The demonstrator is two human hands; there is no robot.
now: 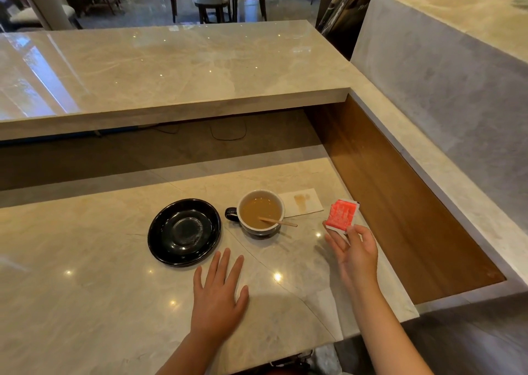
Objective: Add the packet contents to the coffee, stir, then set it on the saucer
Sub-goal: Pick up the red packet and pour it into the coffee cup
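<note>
The right hand pinched a red packet right of the coffee cup, which held a stirrer beside the black saucer, while the left hand lay spread flat on the desk.

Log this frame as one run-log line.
right hand: holds red packet | left hand: flat on counter | cup: off saucer, stirrer inside

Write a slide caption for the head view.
Right hand holds red packet beside coffee cup; black saucer waits empty.
</note>
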